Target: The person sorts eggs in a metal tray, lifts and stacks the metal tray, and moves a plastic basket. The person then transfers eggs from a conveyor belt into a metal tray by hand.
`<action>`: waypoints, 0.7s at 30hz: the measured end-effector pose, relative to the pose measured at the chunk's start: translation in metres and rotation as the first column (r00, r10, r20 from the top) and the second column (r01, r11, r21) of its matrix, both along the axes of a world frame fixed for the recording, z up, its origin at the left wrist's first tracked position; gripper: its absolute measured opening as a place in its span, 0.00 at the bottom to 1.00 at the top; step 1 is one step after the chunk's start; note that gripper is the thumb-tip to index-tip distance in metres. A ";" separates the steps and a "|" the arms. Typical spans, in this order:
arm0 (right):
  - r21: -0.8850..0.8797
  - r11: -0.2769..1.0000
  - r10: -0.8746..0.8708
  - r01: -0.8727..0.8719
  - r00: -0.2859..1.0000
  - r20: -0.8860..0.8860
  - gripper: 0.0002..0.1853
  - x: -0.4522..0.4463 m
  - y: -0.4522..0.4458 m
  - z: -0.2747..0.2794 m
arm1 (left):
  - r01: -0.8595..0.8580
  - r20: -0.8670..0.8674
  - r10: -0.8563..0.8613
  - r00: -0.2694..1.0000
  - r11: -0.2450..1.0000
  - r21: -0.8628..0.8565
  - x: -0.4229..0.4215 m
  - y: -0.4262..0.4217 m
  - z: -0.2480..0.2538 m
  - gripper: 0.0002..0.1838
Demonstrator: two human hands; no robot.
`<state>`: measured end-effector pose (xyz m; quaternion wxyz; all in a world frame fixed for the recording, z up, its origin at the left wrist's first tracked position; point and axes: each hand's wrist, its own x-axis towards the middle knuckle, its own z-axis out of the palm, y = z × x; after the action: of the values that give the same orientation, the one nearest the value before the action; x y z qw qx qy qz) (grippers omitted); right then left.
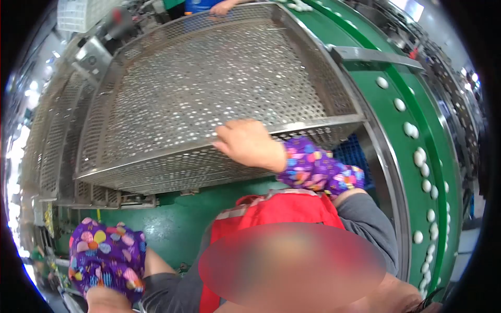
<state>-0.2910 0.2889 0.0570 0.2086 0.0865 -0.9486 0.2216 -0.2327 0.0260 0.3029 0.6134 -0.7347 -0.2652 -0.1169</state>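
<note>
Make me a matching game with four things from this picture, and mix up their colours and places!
Things:
1. Right hand
2. White balls
3. Apron
4. Sleeve covers

Matches:
A. Mostly purple, with colourful shapes
B. At the near rim of the perforated metal tray
C. On the green conveyor belt
D. Mostly red

Right pairs: 1-B, 2-C, 3-D, 4-A

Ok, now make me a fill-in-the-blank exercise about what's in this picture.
1. The wearer's hand touching the perforated metal bin is the ____ one.
2. That arm's patterned sleeve cover is mainly ____.
3. White rounded items lie on a conveyor belt coloured ____.
4. In this view, the belt runs along the bin's ____ side.

Missing words: right; purple; green; right.
</note>
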 end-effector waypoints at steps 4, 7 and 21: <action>-0.012 0.995 0.104 -0.103 0.993 0.059 0.25 -0.017 0.045 0.062 | 0.300 -0.035 -0.302 0.953 0.916 0.266 -0.052 -0.010 -0.012 0.18; 0.011 0.995 0.093 -0.100 0.882 -0.461 0.28 -0.074 0.054 0.130 | 0.247 0.429 -0.530 0.731 0.793 0.558 -0.145 -0.032 -0.030 0.19; 0.020 0.996 -0.071 0.089 0.897 -0.436 0.30 -0.338 -0.047 0.213 | -0.414 0.185 -0.577 -0.796 0.741 0.530 -0.469 -0.078 -0.163 0.54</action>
<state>-0.6293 0.2421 0.2699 0.4223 0.0989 -0.8850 0.1693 -0.7020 -0.0524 0.1401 0.0321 0.0841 -0.4011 -0.9116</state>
